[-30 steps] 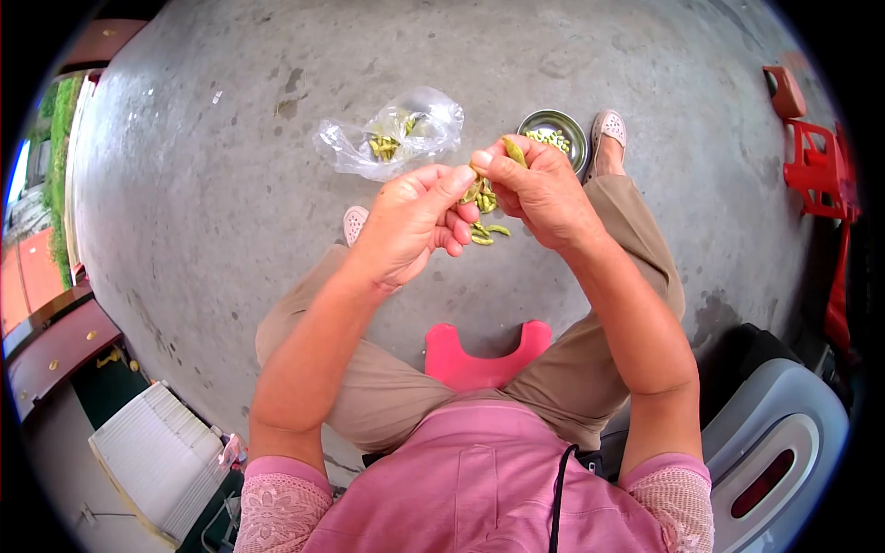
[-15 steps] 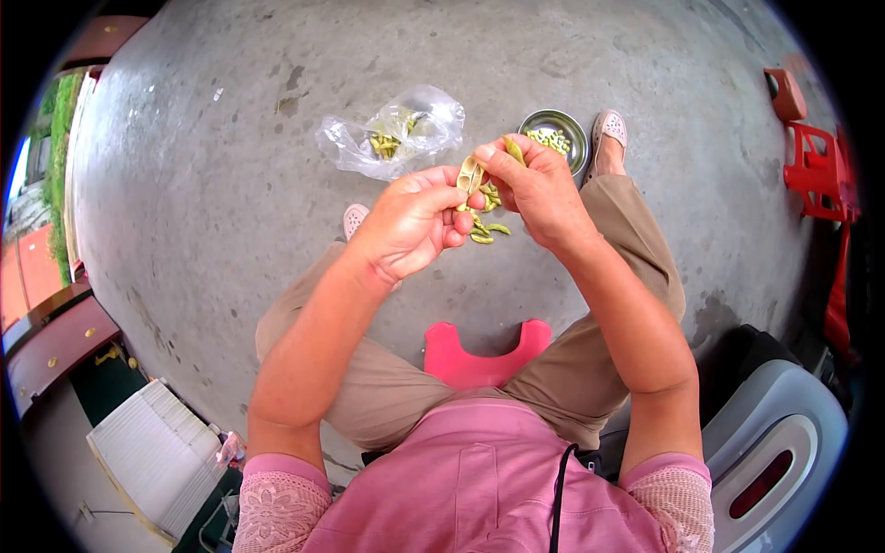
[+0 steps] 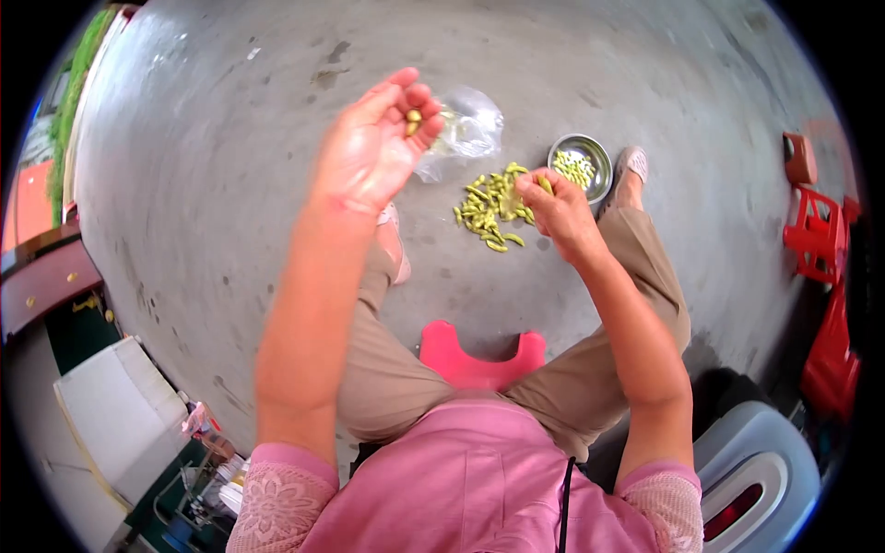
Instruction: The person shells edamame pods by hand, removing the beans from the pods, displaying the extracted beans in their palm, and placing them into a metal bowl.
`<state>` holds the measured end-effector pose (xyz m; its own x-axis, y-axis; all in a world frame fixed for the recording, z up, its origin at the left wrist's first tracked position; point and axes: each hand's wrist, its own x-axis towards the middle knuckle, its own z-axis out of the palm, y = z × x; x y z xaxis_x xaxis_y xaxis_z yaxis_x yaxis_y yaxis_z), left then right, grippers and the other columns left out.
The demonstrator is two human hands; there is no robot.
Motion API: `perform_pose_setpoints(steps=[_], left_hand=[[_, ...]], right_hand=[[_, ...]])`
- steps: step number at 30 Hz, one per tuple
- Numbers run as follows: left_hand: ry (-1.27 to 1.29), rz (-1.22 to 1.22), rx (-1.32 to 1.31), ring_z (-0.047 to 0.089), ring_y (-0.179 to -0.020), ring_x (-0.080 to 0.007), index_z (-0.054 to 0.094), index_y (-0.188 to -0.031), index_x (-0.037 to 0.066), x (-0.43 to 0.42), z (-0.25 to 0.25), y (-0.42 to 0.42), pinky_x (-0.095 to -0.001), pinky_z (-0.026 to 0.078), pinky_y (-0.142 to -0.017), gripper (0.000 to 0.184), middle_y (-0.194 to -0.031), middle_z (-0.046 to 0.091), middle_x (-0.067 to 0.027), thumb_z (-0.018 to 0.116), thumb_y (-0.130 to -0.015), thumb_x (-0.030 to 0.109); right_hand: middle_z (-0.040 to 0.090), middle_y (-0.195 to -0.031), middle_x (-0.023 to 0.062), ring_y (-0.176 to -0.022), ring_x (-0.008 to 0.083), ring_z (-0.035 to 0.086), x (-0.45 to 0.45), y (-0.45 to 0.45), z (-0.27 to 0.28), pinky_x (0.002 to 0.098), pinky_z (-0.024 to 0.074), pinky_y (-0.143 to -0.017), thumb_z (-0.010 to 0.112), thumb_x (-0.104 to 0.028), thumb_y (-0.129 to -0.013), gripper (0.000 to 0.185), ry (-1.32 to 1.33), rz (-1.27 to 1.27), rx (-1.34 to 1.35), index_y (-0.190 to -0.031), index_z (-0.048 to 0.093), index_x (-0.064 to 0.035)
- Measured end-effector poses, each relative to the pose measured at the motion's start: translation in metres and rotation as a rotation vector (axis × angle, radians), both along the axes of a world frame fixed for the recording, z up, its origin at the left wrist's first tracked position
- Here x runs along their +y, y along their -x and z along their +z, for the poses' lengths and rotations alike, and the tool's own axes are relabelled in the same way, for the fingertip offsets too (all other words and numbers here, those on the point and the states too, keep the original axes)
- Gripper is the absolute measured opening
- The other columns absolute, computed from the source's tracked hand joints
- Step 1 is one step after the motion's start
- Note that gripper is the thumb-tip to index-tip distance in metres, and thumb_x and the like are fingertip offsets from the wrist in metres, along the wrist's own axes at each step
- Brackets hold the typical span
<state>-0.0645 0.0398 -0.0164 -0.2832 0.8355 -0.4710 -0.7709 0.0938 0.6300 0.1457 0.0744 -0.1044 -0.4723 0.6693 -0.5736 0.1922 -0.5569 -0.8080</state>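
My left hand [image 3: 373, 143] is raised at the upper left, palm up, its fingers curled around a few yellow-green beans [image 3: 413, 120]. Lower and to the right, my right hand [image 3: 564, 219] is closed, with a green bean pod [image 3: 545, 185] showing between the fingers. A pale, blurred empty pod shell [image 3: 510, 205] hangs at its fingertips. Just left of that hand, a heap of bean pods [image 3: 479, 219] lies on the floor. Behind it stands a steel bowl [image 3: 604, 158] holding shelled green beans [image 3: 573, 171].
A clear plastic bag [image 3: 477, 124] lies on the concrete floor [image 3: 442, 276] beyond the pods. Between my knees shows a pink stool [image 3: 479, 369]. Red stools [image 3: 816, 230] stand at the far right, and a grey-blue plastic object [image 3: 761, 461] at the lower right.
My hands, together on an opened pod before, are now apart. The left has moved up and left with beans; the right has shifted right and down, uncovering the heap.
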Motion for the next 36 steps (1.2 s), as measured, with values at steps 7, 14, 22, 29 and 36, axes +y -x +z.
perform_pose_setpoints(steps=[7,14,22,29,36], left_hand=[[-0.039,-0.058,-0.092,0.051,-0.075,-0.0170,0.047,-0.101,0.000,-0.004,0.001,0.001,-0.0283,0.046,-0.067,0.021,-0.083,0.052,-0.0078,0.047,-0.083,0.011],[-0.002,-0.071,-0.170,0.050,-0.073,-0.0160,0.048,-0.100,0.000,-0.003,0.004,-0.002,-0.0271,0.045,-0.066,0.023,-0.082,0.052,-0.0071,0.047,-0.083,0.015],[-0.103,0.084,-0.202,0.049,-0.072,-0.0159,0.049,-0.101,0.000,-0.008,0.011,0.020,-0.0276,0.043,-0.065,0.023,-0.081,0.051,-0.0062,0.048,-0.082,0.014],[-0.110,0.180,-0.142,0.048,-0.069,-0.0155,0.049,-0.097,0.000,-0.009,0.014,0.027,-0.0263,0.041,-0.061,0.021,-0.080,0.051,-0.0067,0.047,-0.082,0.015],[-0.062,0.165,-0.154,0.049,-0.068,-0.0151,0.049,-0.096,0.001,-0.010,0.015,0.019,-0.0260,0.042,-0.060,0.019,-0.079,0.051,-0.0068,0.048,-0.082,0.013]], right_hand=[[0.048,-0.060,-0.0032,-0.049,0.0044,0.037,-0.026,0.025,-0.032,0.0196,0.0303,-0.042,0.055,-0.019,-0.077,0.012,0.100,0.277,-0.140,-0.073,0.055,-0.0076],[0.058,-0.070,0.0142,-0.062,0.0262,0.056,-0.036,0.080,-0.121,0.0350,0.0435,-0.060,0.055,-0.025,-0.074,0.022,-0.449,0.677,-0.288,-0.076,0.057,-0.0027],[0.059,-0.073,0.0177,-0.072,0.0331,0.056,0.068,0.117,-0.138,0.0384,0.0436,-0.065,0.054,-0.024,-0.071,0.020,-0.632,0.062,-0.507,-0.077,0.060,-0.0056],[0.056,-0.061,0.0052,-0.056,0.0139,0.050,0.078,0.140,-0.135,0.0295,0.0413,-0.054,0.058,-0.022,-0.072,0.019,-0.361,-0.041,-0.386,-0.079,0.062,-0.0047],[0.055,-0.085,0.0090,-0.043,0.0060,0.030,0.036,0.088,-0.023,0.0206,0.0257,-0.037,0.047,-0.021,-0.083,0.022,0.252,0.023,0.086,-0.089,0.051,-0.0002]])
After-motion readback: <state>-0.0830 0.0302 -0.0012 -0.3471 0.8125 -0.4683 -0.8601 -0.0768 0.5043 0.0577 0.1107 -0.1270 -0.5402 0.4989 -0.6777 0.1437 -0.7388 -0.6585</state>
